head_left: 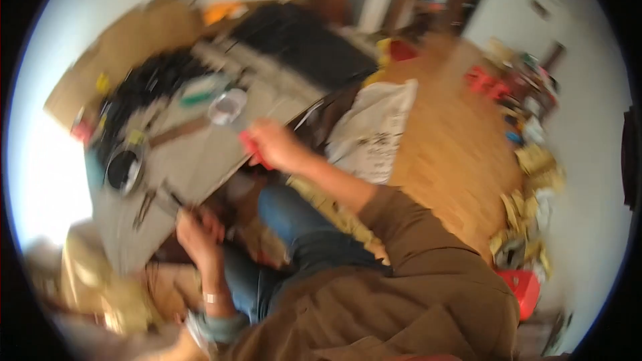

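Note:
My right hand (275,148) is closed round a red-handled tool (249,140) above the right edge of the table; blur hides the tool's kind. Beyond it on the table lies a round, pale-rimmed container (227,106). At the near edge my left hand (198,232) has its fingers closed round a thin dark strip (172,195), which points at the tabletop. Beside that strip lies a slim dark hand tool (144,207) with two legs. A round tub (124,168) with dark contents stands farther left.
Cardboard covers the table (180,174). A heap of black pieces (150,83) lies at its back left, a black sheet (304,43) at the far end. A white printed sack (371,134) hangs at the right side. Red and yellow items (528,160) line the right wall.

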The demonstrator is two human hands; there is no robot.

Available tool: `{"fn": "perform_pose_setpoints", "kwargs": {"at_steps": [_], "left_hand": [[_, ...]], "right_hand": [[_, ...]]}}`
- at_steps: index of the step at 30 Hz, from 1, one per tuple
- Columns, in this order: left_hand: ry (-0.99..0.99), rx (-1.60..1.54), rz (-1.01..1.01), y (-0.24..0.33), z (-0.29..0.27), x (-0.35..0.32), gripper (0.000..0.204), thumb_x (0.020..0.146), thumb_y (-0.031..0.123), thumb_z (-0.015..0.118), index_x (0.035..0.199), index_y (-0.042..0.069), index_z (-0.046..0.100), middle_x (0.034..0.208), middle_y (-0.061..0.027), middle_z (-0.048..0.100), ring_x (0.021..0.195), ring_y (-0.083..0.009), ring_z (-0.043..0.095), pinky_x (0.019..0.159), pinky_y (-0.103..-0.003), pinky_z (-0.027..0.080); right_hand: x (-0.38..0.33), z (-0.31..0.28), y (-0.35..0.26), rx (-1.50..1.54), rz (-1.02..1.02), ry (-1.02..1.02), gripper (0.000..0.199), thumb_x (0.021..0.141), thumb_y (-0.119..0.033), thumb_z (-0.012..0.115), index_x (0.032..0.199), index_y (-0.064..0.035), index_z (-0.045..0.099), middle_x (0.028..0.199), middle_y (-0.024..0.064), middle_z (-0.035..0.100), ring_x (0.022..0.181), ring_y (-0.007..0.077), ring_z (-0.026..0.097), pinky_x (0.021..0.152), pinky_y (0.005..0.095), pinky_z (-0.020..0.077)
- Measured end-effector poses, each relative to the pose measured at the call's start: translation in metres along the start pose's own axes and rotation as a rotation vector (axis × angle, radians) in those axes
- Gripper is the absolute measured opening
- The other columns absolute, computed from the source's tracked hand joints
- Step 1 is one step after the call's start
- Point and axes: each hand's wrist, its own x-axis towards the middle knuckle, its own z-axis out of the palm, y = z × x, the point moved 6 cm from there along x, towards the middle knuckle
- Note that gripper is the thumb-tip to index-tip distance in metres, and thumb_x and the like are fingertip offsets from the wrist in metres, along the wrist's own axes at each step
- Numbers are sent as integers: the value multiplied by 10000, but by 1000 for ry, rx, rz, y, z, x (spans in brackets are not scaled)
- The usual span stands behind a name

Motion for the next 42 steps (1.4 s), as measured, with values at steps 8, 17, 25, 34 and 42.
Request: {"fn": "perform_pose_setpoints", "kwargs": {"at_steps": [8, 17, 25, 34, 42], "left_hand": [[-171, -13, 177, 17, 21, 3, 491, 1008, 447, 345, 902, 1, 521, 502, 9, 347, 370, -86, 335, 337, -251, 305], [-118, 75, 200, 19, 4, -5, 609, 947, 596, 358, 922, 12, 529, 516, 17, 380, 383, -69, 382, 353, -228, 317], [-112, 152, 259, 17, 11, -9, 629, 937, 628, 333, 983, 33, 531, 537, 6, 382, 390, -82, 359, 359, -233, 313], [-126, 204, 287, 24, 9, -8, 574, 957, 566, 344, 963, 20, 520, 565, -19, 453, 377, -95, 408, 356, -243, 331], [-48, 527, 575, 3, 0, 3, 177, 808, 101, 584, 943, -8, 547, 804, -130, 551, 748, -277, 543, 706, -384, 452]], "right_hand": [[-90, 41, -17, 28, 131, -134, 226, 943, -212, 524, 928, 13, 543, 746, 84, 577, 533, 175, 545, 536, 317, 484], [-79, 54, -29, -1027, -715, -40, 369, 614, 119, 631, 874, -66, 445, 925, 80, 535, 830, 260, 549, 740, 360, 438], [-78, 55, -45, -1120, -762, -18, 469, 589, 77, 703, 932, -110, 445, 967, 40, 531, 934, 268, 537, 830, 402, 373], [-80, 53, -49, -967, -643, -237, 294, 748, 49, 666, 903, -62, 443, 775, 83, 562, 678, 236, 605, 597, 317, 465], [-92, 57, -19, -441, 329, -838, 288, 805, -55, 581, 1073, -58, 475, 617, 29, 487, 463, 119, 506, 414, 267, 432]]}}
